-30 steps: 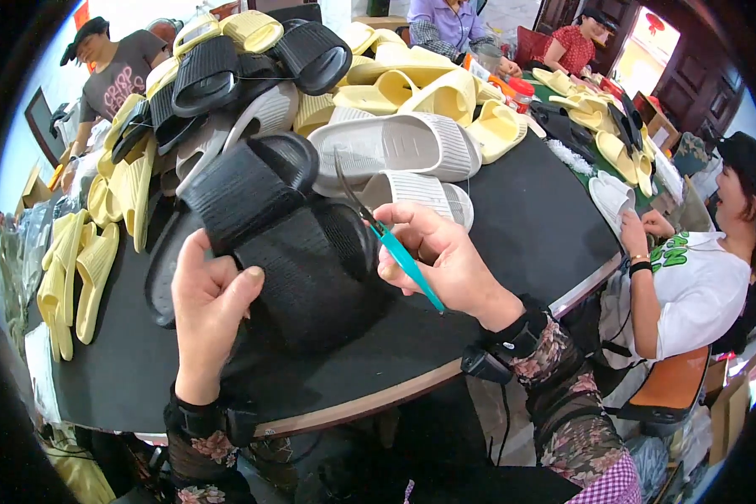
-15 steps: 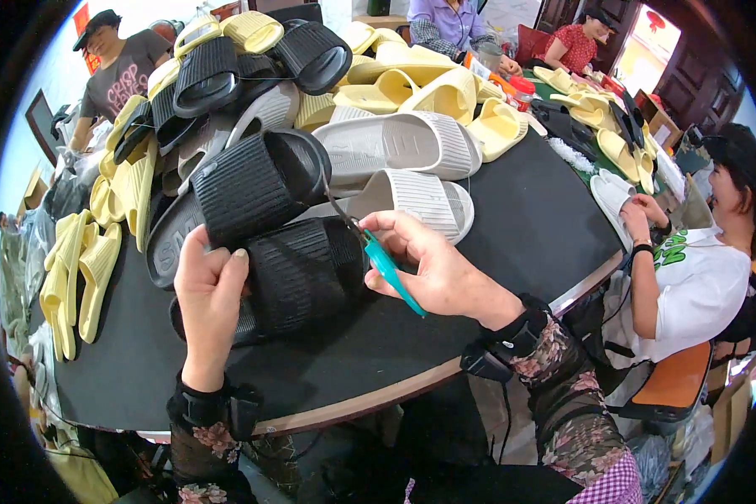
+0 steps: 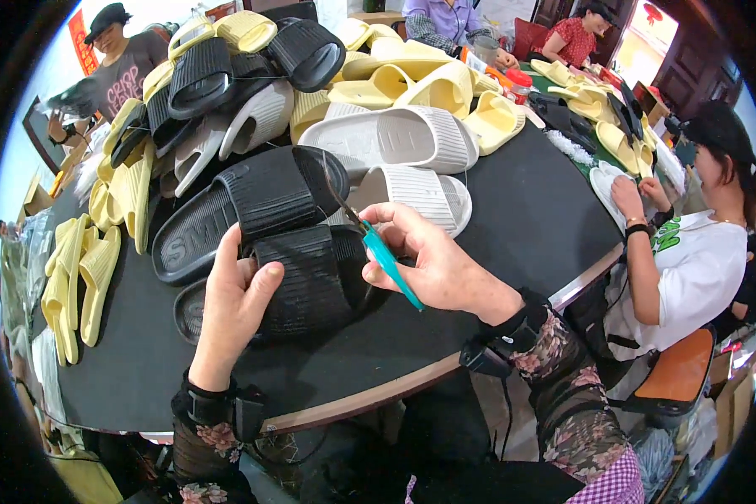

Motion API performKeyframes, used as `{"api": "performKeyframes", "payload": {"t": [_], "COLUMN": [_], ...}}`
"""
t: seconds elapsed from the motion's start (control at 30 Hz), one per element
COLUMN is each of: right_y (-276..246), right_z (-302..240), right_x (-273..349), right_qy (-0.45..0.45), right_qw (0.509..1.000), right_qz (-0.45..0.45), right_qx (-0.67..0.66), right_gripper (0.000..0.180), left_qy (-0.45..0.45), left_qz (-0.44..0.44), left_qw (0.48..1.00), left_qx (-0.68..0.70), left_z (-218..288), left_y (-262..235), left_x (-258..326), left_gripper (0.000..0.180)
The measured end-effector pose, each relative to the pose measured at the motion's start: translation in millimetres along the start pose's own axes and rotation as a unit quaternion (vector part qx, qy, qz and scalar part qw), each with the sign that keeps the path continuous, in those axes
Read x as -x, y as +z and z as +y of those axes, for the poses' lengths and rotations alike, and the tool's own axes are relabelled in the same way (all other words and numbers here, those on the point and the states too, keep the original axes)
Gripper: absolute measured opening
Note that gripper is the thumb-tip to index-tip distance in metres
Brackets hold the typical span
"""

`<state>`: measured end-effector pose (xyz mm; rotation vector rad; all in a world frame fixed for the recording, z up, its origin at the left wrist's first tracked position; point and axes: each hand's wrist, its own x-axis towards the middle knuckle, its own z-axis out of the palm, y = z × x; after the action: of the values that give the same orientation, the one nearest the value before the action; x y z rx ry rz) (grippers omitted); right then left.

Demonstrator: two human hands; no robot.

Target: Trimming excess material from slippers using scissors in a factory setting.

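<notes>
A pair of black ribbed slide slippers lies side by side before me, the farther slipper [image 3: 273,189] on the table and the nearer slipper [image 3: 304,281] by my left hand. My left hand [image 3: 231,307] is closed at the nearer strap's edge, thumb on top; its other fingertips are partly hidden between the straps. My right hand [image 3: 428,260] grips small scissors with teal handles [image 3: 391,267]. The dark blades point up and left, over the toe end of the farther slipper. Just behind are light grey slippers [image 3: 412,197].
A heap of yellow slippers [image 3: 441,88], black and grey ones covers the table's far side. More yellow slippers [image 3: 80,277] lie at left. The black tabletop [image 3: 529,210] has a curved pale edge. A person [image 3: 689,260] sits close at right; others work farther back.
The farther black slipper has come down from its raised tilt to lie flatter beside the other. My left hand has shifted slightly right and its thumb has moved onto the nearer strap.
</notes>
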<state>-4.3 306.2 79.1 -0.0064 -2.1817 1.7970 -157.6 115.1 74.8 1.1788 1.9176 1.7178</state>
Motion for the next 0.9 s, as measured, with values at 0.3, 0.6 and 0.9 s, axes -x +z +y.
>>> {"api": "performKeyframes", "payload": {"t": [0.3,0.6,0.9], "right_y": [1,5,5], "right_z": [-2,-3,-6], "right_x": [-1,2,5], "right_qy": [-0.027,0.021,-0.028], "right_qw": [0.999,0.998,0.976], "right_qz": [0.005,-0.040,-0.058], "right_qx": [0.031,0.049,0.206], "right_gripper": [0.044,0.045,0.058], "left_qy": [0.003,0.044,0.103], "left_qz": [0.065,0.255,0.242], "left_qw": [0.998,0.966,0.963], "left_qx": [-0.001,0.017,0.061], "left_z": [-4,12,8], "left_y": [1,-16,-17], "left_x": [4,-2,-4], "left_gripper": [0.048,0.048,0.036]}}
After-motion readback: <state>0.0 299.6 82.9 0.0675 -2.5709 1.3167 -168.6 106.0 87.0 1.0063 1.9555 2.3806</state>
